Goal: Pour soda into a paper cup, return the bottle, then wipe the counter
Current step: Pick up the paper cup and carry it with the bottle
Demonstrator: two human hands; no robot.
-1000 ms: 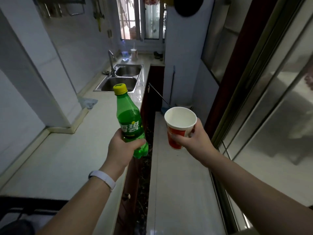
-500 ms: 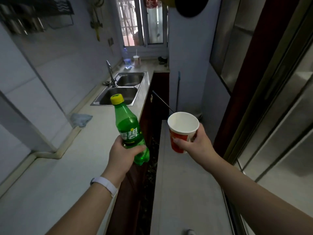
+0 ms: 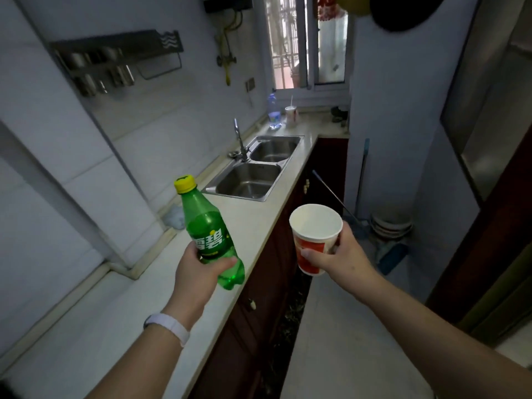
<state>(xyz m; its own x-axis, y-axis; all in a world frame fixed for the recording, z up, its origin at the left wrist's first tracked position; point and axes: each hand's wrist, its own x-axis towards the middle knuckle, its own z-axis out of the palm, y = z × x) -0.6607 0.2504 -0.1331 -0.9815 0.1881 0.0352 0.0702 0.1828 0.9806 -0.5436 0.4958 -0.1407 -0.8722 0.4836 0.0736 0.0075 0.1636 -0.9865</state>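
My left hand (image 3: 198, 272) grips a green soda bottle (image 3: 208, 233) around its lower half. The bottle tilts slightly left and its yellow cap is on. It hangs over the front edge of the pale counter (image 3: 121, 306). My right hand (image 3: 342, 254) holds a red and white paper cup (image 3: 313, 240) upright, out over the aisle to the right of the counter. The cup looks empty inside. A light blue cloth (image 3: 174, 217) lies on the counter against the wall, beyond the bottle.
A steel double sink (image 3: 253, 168) with a tap (image 3: 240, 139) sits further along the counter. A water bottle (image 3: 273, 112) and a lidded cup (image 3: 290, 113) stand by the window. Dark cabinet doors (image 3: 259, 306) run below. Bowls (image 3: 390, 223) and a mop (image 3: 359, 191) stand at the aisle's end.
The view has tilted up, showing more wall and the window. Both hands keep their hold; bottle and cup sit slightly lower in the view and a little further apart.
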